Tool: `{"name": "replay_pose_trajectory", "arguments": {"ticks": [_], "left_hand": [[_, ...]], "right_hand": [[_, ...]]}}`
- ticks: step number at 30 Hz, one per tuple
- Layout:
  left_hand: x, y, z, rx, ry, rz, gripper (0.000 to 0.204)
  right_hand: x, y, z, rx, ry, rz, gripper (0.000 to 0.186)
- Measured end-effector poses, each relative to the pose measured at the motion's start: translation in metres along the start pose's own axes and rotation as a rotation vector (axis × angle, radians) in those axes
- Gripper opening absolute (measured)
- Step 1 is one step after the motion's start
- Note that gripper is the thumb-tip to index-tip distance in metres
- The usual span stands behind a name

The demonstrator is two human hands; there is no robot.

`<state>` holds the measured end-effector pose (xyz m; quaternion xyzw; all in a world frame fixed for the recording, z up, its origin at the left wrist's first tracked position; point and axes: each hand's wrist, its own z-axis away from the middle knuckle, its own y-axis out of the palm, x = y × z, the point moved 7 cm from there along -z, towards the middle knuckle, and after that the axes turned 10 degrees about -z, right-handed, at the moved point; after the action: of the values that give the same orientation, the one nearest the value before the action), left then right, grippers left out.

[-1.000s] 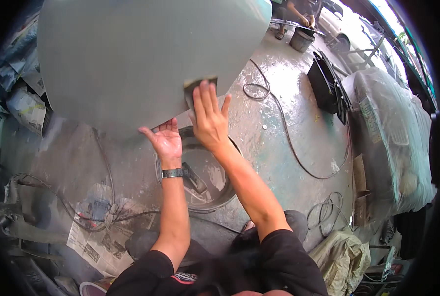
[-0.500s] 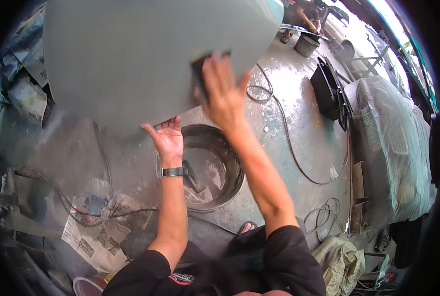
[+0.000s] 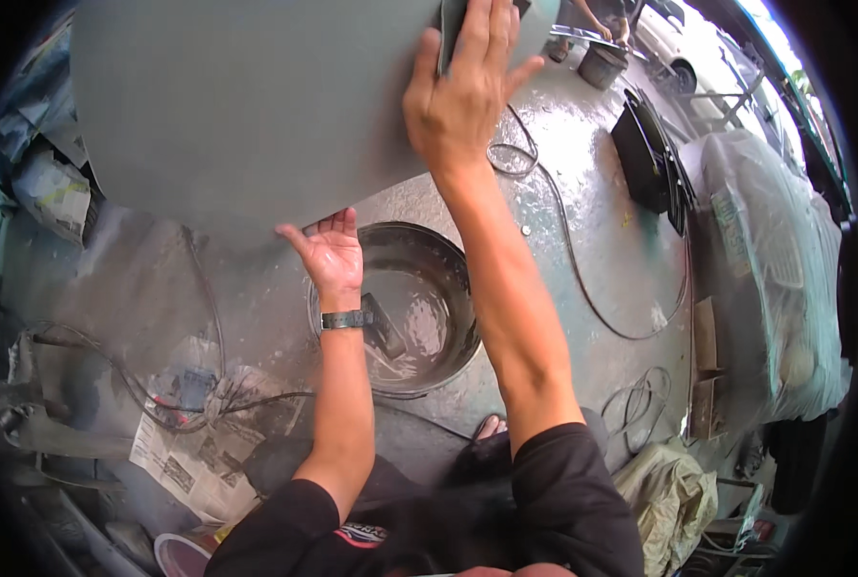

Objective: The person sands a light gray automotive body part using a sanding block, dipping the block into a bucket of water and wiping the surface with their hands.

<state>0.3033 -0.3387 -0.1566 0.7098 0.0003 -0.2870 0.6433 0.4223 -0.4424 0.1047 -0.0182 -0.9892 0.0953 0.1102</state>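
A large smooth grey panel (image 3: 236,106), which looks like a car body panel, fills the upper left. My right hand (image 3: 462,106) lies over a dark sanding block (image 3: 451,29), pressing it on the panel near its right edge. The fingers cover most of the block. At the panel's near edge my left hand (image 3: 333,258), palm up, holds the rim with thumb and fingers apart; part of the grip is hidden. Below the panel stands a round black basin (image 3: 472,332) of murky water, with a dark block (image 3: 383,327) in it.
Cables (image 3: 568,260) loop over the wet floor. Newspaper (image 3: 193,462) lies at lower left. To the right are a black plastic part (image 3: 640,154) and a plastic-wrapped piece (image 3: 756,279). Another person's hands (image 3: 607,31) work at a bucket (image 3: 602,67) far right.
My right hand has slid the sanding block away from me and to the right over the panel. My left hand stays at the near edge. The view has shifted slightly.
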Motion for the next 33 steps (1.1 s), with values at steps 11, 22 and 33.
{"name": "replay_pose_trajectory", "arguments": {"ticks": [11,22,33], "left_hand": [[-0.016,-0.002,-0.008,-0.035,0.068,-0.058,0.085],[-0.016,-0.003,-0.005,-0.055,0.062,-0.082,0.085],[-0.022,0.010,-0.006,0.007,0.093,-0.045,0.083]], "right_hand": [[-0.007,0.006,0.038,0.116,0.016,-0.023,0.074],[-0.022,0.000,0.061,0.084,-0.060,0.009,0.072],[-0.022,0.000,0.073,0.201,-0.100,-0.001,0.076]]}}
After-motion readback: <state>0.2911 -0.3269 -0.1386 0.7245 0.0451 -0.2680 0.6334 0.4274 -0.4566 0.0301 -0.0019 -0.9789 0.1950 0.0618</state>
